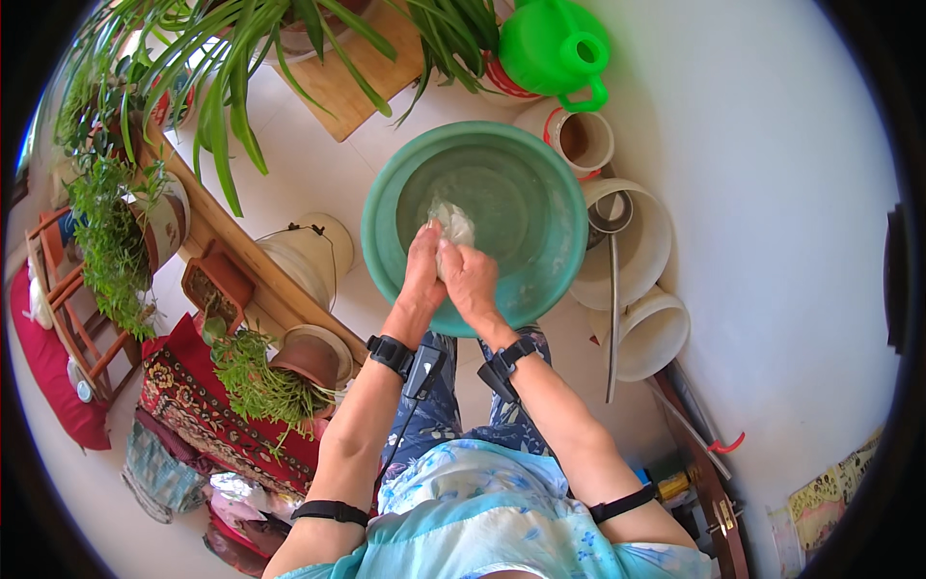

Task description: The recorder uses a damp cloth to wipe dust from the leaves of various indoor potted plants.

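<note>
A green plastic basin (379,227) stands in front of me with water in it. Over its near half, both my hands are close together, closed on a crumpled whitish wad (455,222). Whether the wad is wet cloth or thin plastic I cannot tell. My left hand (422,273) grips it from the left, thumb on top. My right hand (470,283) holds its near end, fingers curled against the left hand. The wad's far end sticks out beyond my fingers above the water; its near part is hidden in my grip.
Right of the basin, along the wall, stand white buckets (648,241), a long-handled metal ladle (612,289) and a green watering can (550,48). A lidded pail (313,251) stands left. Potted plants (313,357) line a wooden ledge (217,222); long leaves hang over a wooden stool (371,72).
</note>
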A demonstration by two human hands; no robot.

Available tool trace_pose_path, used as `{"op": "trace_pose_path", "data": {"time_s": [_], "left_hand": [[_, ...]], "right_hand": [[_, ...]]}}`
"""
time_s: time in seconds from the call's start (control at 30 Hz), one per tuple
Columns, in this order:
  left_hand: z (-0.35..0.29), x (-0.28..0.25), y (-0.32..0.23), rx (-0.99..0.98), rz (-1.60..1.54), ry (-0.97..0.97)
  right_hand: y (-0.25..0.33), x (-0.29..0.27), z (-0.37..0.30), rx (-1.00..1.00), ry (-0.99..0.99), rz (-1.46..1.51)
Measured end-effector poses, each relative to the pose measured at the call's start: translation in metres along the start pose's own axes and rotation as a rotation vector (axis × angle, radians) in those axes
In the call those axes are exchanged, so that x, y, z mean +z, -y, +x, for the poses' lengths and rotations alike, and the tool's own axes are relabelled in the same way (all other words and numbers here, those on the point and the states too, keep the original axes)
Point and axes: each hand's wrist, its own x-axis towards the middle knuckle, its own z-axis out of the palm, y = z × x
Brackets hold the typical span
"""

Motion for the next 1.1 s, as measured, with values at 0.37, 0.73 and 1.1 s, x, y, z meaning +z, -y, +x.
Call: {"op": "trace_pose_path", "data": {"time_s": [0.37, 0.73, 1.1], "left_hand": [[0.002, -0.032, -0.005, -0.119, 0.691, -0.262], [-0.002, -0.025, -0.008, -0.200, 0.086, -0.079], [-0.009, -0.012, -0.004, -0.191, -0.109, 0.028]], "right_hand": [[-0.079, -0.052, 0.043, -0.245, -0.100, -0.595], [-0.054, 0.039, 0.020, 0.282, 0.352, -0.027], [0.017, 0.002, -0.023, -0.411, 0.008, -0.031]]}}
